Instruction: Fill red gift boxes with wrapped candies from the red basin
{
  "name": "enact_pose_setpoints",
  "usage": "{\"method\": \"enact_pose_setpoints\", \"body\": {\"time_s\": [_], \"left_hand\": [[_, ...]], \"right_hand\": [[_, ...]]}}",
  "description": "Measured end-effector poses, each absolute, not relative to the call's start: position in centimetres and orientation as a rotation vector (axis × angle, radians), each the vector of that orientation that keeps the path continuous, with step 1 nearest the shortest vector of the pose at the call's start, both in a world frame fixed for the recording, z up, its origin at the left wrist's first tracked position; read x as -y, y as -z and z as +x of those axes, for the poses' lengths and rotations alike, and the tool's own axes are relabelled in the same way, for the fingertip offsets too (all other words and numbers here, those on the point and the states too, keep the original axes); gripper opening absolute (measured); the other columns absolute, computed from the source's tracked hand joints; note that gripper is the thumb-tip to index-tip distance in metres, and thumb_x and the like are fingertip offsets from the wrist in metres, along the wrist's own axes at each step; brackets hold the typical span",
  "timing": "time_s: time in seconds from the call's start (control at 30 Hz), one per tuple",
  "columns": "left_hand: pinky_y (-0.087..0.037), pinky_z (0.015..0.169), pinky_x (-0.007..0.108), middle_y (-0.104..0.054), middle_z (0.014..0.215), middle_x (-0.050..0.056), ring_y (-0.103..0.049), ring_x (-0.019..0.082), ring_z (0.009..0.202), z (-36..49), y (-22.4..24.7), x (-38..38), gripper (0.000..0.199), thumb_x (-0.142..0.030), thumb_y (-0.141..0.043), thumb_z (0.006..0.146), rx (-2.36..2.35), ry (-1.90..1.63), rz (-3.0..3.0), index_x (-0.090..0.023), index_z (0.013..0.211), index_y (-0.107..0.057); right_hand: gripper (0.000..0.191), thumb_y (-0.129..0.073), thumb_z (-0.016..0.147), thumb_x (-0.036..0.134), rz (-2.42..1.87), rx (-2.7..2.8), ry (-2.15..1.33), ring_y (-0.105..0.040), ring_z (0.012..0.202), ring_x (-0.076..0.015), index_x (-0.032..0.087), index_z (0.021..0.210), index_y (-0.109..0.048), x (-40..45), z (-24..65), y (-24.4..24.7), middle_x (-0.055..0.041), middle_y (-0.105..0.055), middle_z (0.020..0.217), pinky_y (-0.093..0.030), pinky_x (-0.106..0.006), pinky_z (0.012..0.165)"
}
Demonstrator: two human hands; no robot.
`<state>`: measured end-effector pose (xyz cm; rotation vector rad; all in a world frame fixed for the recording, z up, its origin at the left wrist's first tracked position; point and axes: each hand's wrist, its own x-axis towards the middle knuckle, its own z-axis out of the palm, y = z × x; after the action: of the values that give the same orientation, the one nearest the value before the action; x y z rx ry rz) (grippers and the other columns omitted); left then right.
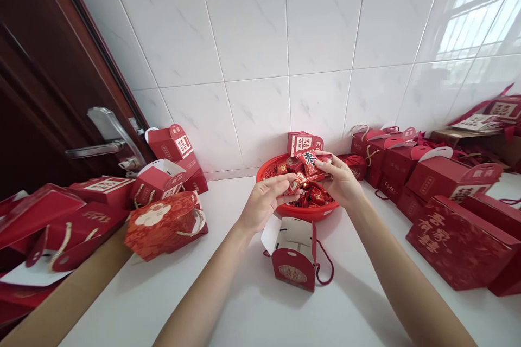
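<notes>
My right hand (341,178) grips a red candy packet (311,165) with a dark character on it, above the basket. Pinched in my left hand (266,198) is a small red and gold wrapped candy (298,182). Both hands are over the front part of a red plastic basket (293,211) full of red wrapped candies (315,195). Just in front of the basket stands a small red gift box (293,268), upright with its top open, its inside white. A dark red cord handle (325,265) hangs at its right side.
Red gift boxes line the right side (443,179), with a larger patterned box (451,241) nearer. More boxes stand on the left, including an orange-red one (163,225), and one (305,142) behind the basket. A tiled wall (256,114) and a door handle (97,149) are behind.
</notes>
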<state>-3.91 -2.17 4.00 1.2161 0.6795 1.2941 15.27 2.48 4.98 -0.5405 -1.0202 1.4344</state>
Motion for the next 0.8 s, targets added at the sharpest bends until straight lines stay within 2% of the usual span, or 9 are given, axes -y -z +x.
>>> {"method": "enact_pose_setpoints", "body": {"time_s": [0.1,0.27,0.53,0.7,0.8], "left_hand": [[-0.060,0.088,0.038,-0.078,0.094,0.006,-0.074,0.020,0.083,-4.0,-4.2,3.5,0.035,-0.035,-0.087,0.069,-0.766,-1.358,1.285,-0.018,0.099,-0.079],[-0.060,0.085,0.030,-0.075,0.109,0.006,-0.071,0.020,0.097,-4.4,-4.7,5.0,0.044,-0.026,-0.085,0.070,-0.894,-1.463,1.458,-0.021,0.112,-0.074],[-0.059,0.077,0.026,-0.071,0.098,0.005,-0.069,0.016,0.087,-4.5,-4.9,6.2,0.037,-0.023,-0.078,0.077,-1.019,-1.391,1.609,-0.021,0.113,-0.069],[-0.058,0.078,0.025,-0.071,0.097,0.004,-0.069,0.016,0.089,-4.4,-5.0,6.4,0.038,-0.020,-0.073,0.079,-1.014,-1.422,1.651,-0.021,0.117,-0.067],[-0.057,0.079,0.027,-0.072,0.096,0.004,-0.069,0.017,0.089,-4.4,-5.1,6.5,0.041,-0.020,-0.073,0.079,-1.027,-1.472,1.619,-0.020,0.119,-0.064]], "right_hand": [[0.039,-0.088,0.065,0.030,-0.529,1.193,-1.388,-0.065,0.073,-0.0123,0.023,0.098,-0.069,-1.0,15.4,-6.1,0.0023,-0.069,0.082,-0.055,-0.024,0.068],[0.042,-0.086,0.069,0.032,-0.566,1.381,-1.308,-0.066,0.078,-0.0159,0.023,0.104,-0.065,0.5,15.9,-7.0,0.0006,-0.068,0.086,-0.056,-0.030,0.073],[0.039,-0.083,0.074,0.036,-0.698,1.585,-1.079,-0.055,0.066,-0.0123,0.023,0.107,-0.068,1.0,16.8,-6.9,0.0028,-0.058,0.077,-0.048,-0.027,0.061],[0.037,-0.082,0.074,0.038,-0.746,1.676,-0.998,-0.055,0.068,-0.0133,0.022,0.105,-0.068,1.5,16.6,-7.1,-0.0016,-0.065,0.091,-0.047,-0.028,0.060],[0.038,-0.081,0.075,0.040,-0.767,1.708,-1.026,-0.060,0.071,-0.0163,0.023,0.107,-0.068,1.8,16.4,-7.2,-0.0025,-0.068,0.091,-0.049,-0.030,0.062]]}}
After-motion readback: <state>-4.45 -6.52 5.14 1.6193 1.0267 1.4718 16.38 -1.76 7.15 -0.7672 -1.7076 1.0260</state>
